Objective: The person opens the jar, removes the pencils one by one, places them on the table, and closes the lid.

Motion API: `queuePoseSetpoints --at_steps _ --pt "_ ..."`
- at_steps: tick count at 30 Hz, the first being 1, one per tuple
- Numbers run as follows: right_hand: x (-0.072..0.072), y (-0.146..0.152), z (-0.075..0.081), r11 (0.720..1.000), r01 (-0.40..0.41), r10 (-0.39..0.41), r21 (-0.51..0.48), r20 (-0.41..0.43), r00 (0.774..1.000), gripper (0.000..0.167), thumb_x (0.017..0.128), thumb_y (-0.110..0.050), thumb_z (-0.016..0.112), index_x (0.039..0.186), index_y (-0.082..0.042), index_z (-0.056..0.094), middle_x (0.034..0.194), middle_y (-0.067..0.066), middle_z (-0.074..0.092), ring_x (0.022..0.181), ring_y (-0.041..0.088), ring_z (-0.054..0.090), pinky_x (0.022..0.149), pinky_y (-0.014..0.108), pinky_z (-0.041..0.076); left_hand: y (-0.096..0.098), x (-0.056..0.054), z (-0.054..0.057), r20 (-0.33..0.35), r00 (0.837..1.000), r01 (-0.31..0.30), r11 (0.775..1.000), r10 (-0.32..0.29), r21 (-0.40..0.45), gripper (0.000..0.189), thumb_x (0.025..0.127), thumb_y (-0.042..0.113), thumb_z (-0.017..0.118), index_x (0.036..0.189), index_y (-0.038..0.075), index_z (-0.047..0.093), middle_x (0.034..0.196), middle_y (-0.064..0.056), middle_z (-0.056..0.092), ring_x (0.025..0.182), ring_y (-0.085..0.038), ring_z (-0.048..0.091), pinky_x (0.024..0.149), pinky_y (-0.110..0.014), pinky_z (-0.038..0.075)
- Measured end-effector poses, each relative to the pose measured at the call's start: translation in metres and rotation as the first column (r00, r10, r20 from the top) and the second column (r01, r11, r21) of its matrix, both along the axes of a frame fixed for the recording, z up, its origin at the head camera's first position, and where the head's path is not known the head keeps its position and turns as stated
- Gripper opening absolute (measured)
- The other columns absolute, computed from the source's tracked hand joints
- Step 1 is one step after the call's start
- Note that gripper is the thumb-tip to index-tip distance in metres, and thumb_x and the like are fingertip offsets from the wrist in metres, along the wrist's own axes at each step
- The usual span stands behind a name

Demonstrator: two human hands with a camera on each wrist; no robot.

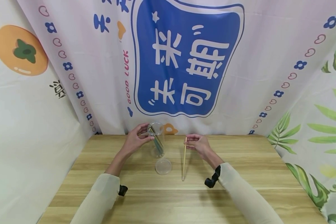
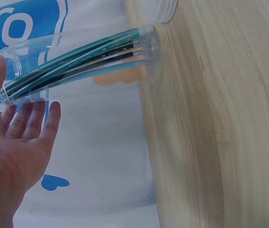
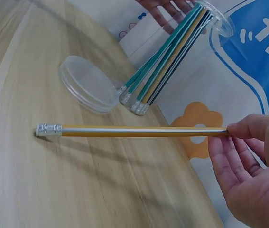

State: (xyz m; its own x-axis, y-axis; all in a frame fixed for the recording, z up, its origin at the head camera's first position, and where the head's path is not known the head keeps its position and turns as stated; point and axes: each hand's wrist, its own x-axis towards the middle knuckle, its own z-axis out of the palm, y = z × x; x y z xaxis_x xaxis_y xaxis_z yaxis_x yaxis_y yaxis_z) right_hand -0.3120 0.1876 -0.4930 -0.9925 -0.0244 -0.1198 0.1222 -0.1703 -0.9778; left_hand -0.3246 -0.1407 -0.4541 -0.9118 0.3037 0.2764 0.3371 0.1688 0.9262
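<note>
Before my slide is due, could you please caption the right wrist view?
Right hand pinching a yellow pencil; round lid and clear pencil jar behind.

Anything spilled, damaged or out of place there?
Nothing stands out: no spill or damage visible. The clear round plastic lid lies flat near the transparent cylindrical jar, which the left hand holds; the right hand holds one slim yellow pencil.

back curtain (image 1: 240, 93) — pink "GOOD LUCK" | blue panel (image 1: 182, 75) — white "未来可期" | pencils (image 2: 87, 59): print too small
</note>
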Motion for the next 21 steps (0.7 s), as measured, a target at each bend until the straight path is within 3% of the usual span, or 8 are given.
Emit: queuePoseSetpoints --at_steps 5,11,21 --pt "-0.002 -0.002 -0.006 0.999 0.005 -0.003 0.049 -0.023 1.000 0.035 0.089 0.019 0.070 0.124 0.012 0.067 0.106 0.021 0.073 0.086 0.021 0.075 0.091 0.046 0.066 0.000 0.001 -0.001 -0.002 1.000 -0.008 1.000 0.008 -0.007 0.074 0.089 0.003 0.085 0.153 -0.003 0.048 0.151 -0.027 0.055 0.140 -0.043 0.054 0.113 -0.055 0.050" --pt "-0.004 -0.006 -0.014 0.990 0.024 -0.020 0.139 -0.029 0.999 0.042 0.087 0.018 0.073 0.128 0.016 0.064 0.102 0.017 0.075 0.078 0.015 0.073 0.095 0.052 0.063 -0.001 0.000 -0.003 0.005 1.000 -0.005 1.000 0.005 -0.007 0.076 0.089 0.006 0.086 0.154 -0.002 0.047 0.152 -0.026 0.055 0.140 -0.042 0.055 0.113 -0.049 0.052" --pt "-0.006 -0.010 -0.031 0.980 0.016 -0.013 0.201 -0.014 1.000 0.040 0.088 0.017 0.074 0.127 0.018 0.064 0.113 0.030 0.073 0.078 0.012 0.073 0.076 0.024 0.065 -0.002 -0.001 -0.003 0.006 1.000 -0.004 1.000 0.004 -0.017 0.076 0.089 0.009 0.087 0.154 0.000 0.048 0.150 -0.025 0.057 0.139 -0.041 0.056 0.110 -0.042 0.055"
